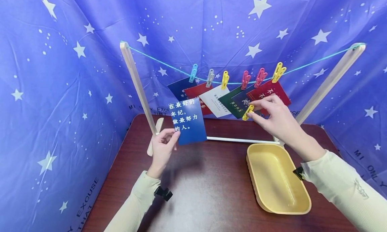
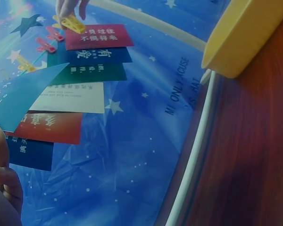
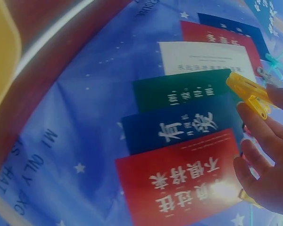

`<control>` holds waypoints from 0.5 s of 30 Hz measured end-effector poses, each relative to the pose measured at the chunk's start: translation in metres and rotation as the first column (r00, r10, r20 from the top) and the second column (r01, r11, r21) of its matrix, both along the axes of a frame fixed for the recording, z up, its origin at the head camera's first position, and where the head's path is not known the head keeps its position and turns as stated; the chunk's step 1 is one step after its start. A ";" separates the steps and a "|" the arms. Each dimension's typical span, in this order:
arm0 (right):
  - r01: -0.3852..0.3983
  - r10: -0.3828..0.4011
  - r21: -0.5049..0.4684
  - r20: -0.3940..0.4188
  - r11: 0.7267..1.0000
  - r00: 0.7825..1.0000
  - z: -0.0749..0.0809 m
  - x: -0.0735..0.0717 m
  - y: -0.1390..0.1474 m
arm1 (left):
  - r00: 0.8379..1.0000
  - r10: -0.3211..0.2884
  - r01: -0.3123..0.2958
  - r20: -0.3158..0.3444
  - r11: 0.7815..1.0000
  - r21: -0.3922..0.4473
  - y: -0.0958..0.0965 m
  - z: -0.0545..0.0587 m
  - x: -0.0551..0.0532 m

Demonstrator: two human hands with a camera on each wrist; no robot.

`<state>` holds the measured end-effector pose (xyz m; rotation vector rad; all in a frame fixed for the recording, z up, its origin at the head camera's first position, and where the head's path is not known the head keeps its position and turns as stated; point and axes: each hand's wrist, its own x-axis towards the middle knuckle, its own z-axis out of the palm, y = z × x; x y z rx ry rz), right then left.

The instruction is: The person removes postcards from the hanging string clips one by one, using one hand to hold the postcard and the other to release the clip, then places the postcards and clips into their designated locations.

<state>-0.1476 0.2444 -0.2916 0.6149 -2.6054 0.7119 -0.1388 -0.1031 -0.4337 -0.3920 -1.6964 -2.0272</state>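
Note:
My left hand (image 1: 162, 149) pinches a blue card (image 1: 193, 132) with white Chinese writing at its lower left edge, holding it up in front of the line. Between thumb and fingers my right hand (image 1: 279, 119) holds a yellow clothespin (image 1: 248, 113), also seen as a yellow clip (image 3: 249, 94) in the right wrist view. Behind the hands a turquoise string (image 1: 163, 63) carries several cards hung by clothespins: a blue card (image 1: 178, 87), a red card (image 3: 179, 183), a white card (image 1: 216, 101) and a green card (image 3: 179, 89) among them. The held card partly covers the left ones.
Wooden posts (image 1: 137, 80) hold the string at both ends, with a white rod (image 1: 242, 140) low between them. A yellow basin (image 1: 276, 178) stands at the right on the dark red table (image 1: 193, 191). Blue star-patterned cloth (image 1: 75, 90) surrounds the table.

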 end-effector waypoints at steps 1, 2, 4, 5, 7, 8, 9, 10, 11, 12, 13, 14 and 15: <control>-0.003 0.003 0.003 0.001 1.000 1.000 -0.003 0.000 0.002 | 1.000 -0.001 0.001 0.001 1.000 -0.003 0.001 -0.001 0.000; -0.008 0.008 0.004 -0.003 1.000 1.000 -0.006 0.000 0.003 | 1.000 -0.001 0.001 0.003 1.000 -0.008 0.002 -0.002 0.001; -0.017 0.017 0.011 -0.017 1.000 1.000 -0.012 0.000 0.005 | 1.000 -0.004 0.004 0.012 1.000 -0.017 0.003 -0.004 0.002; -0.023 0.023 0.014 -0.025 1.000 0.999 -0.015 0.000 0.006 | 1.000 -0.004 0.004 0.019 1.000 -0.023 0.004 -0.004 0.002; -0.032 0.033 0.023 -0.035 0.999 0.999 -0.021 0.001 0.007 | 0.999 -0.008 0.009 0.031 0.999 -0.032 0.005 -0.005 0.003; -0.038 0.039 0.028 -0.039 0.999 0.998 -0.024 0.001 0.008 | 0.999 -0.010 0.011 0.037 0.999 -0.037 0.006 -0.006 0.003; -0.041 0.043 0.034 -0.039 0.999 0.998 -0.026 0.001 0.008 | 0.999 -0.012 0.014 0.041 0.999 -0.040 0.007 -0.007 0.004; -0.046 0.047 0.041 -0.036 0.998 0.998 -0.029 0.002 0.008 | 0.999 -0.017 0.018 0.043 0.999 -0.040 0.007 -0.007 0.004; -0.051 0.053 0.043 -0.033 0.998 0.998 -0.031 0.002 0.009 | 0.999 -0.023 0.025 0.043 0.999 -0.038 0.008 -0.008 0.004; -0.055 0.056 0.044 -0.028 0.998 0.998 -0.033 0.003 0.009 | 0.999 -0.032 0.034 0.042 0.999 -0.033 0.008 -0.009 0.004; -0.059 0.060 0.043 -0.025 0.997 0.998 -0.035 0.003 0.009 | 0.998 -0.041 0.042 0.039 0.999 -0.033 0.009 -0.009 0.005; -0.061 0.062 0.040 -0.024 0.997 0.998 -0.037 0.004 0.009 | 0.998 -0.048 0.049 0.037 0.998 -0.032 0.010 -0.010 0.005; -0.062 0.063 0.037 -0.023 0.997 0.998 -0.039 0.004 0.010 | 0.998 -0.057 0.058 0.036 0.998 -0.029 0.011 -0.011 0.005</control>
